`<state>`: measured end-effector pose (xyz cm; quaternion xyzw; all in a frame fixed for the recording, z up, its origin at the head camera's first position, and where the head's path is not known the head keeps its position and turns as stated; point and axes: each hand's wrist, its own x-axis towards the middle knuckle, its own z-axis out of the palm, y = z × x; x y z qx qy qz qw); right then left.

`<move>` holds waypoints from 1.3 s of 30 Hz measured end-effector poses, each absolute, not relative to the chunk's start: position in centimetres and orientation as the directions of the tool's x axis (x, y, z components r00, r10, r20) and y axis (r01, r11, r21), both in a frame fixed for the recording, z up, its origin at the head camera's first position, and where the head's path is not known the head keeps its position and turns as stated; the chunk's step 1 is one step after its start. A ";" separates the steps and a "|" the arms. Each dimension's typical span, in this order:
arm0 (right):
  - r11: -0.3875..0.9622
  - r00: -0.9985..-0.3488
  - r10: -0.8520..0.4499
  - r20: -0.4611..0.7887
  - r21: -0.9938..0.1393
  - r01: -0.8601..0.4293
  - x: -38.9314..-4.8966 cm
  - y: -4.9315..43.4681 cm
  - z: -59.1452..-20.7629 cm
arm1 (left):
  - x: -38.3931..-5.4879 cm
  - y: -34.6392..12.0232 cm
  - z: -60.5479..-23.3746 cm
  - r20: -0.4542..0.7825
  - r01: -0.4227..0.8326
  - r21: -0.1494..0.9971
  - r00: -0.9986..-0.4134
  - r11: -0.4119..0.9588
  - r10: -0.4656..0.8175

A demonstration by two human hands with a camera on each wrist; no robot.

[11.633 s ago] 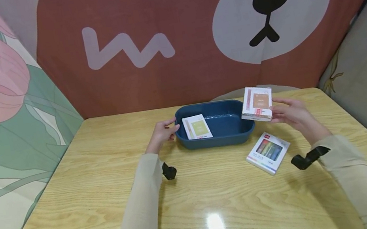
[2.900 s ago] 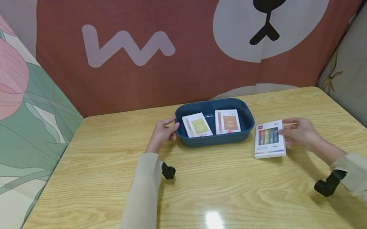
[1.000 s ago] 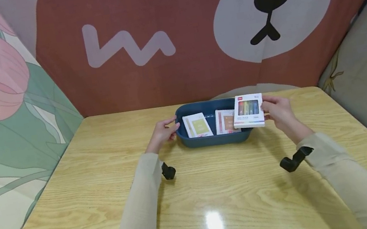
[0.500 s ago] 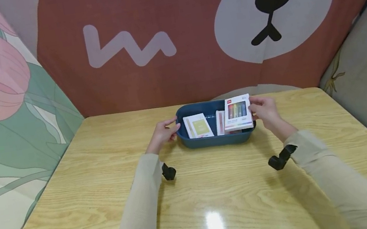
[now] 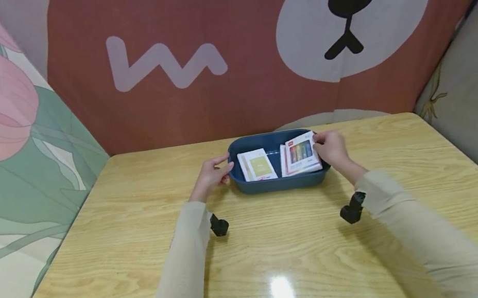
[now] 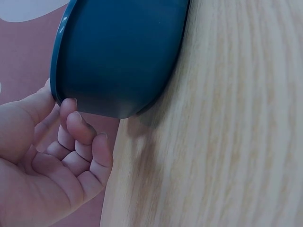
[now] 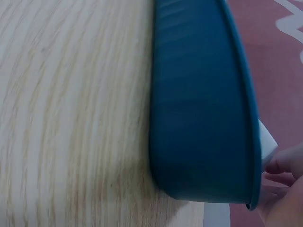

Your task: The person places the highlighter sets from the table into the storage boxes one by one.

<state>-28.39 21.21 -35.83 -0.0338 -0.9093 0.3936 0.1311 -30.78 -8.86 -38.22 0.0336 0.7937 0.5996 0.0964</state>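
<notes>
A dark blue basin (image 5: 282, 183) stands near the table's back edge. My left hand (image 5: 211, 174) pinches its left rim between thumb and fingers; the left wrist view shows the hand (image 6: 61, 161) at the basin's end (image 6: 118, 52). My right hand (image 5: 333, 149) grips the right edge of a white crayon box (image 5: 302, 154), whose window shows coloured sticks. That box is tilted inside the basin's right half, over another white box (image 5: 283, 160) that it mostly covers. A white box with a yellow-green panel (image 5: 260, 165) lies in the left half. In the right wrist view the basin wall hides most of the crayon box.
The wooden table (image 5: 255, 250) extends in front of the basin and to both sides. A red-brown printed cloth (image 5: 195, 109) hangs right behind its back edge. Black wrist cameras (image 5: 351, 208) hang by both sleeves.
My right hand picked up the crayon box from the table, carried it left over the basin and lowered it in. Earlier it put the orange-panelled box there. My left hand stayed on the rim.
</notes>
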 end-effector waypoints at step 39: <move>0.774 -0.917 -0.052 0.395 -0.564 -0.287 -24.9 21.3 -36.4 | -29.6 -7.8 -37.5 0.228 0.230 0.744 -0.970 0.628 0.084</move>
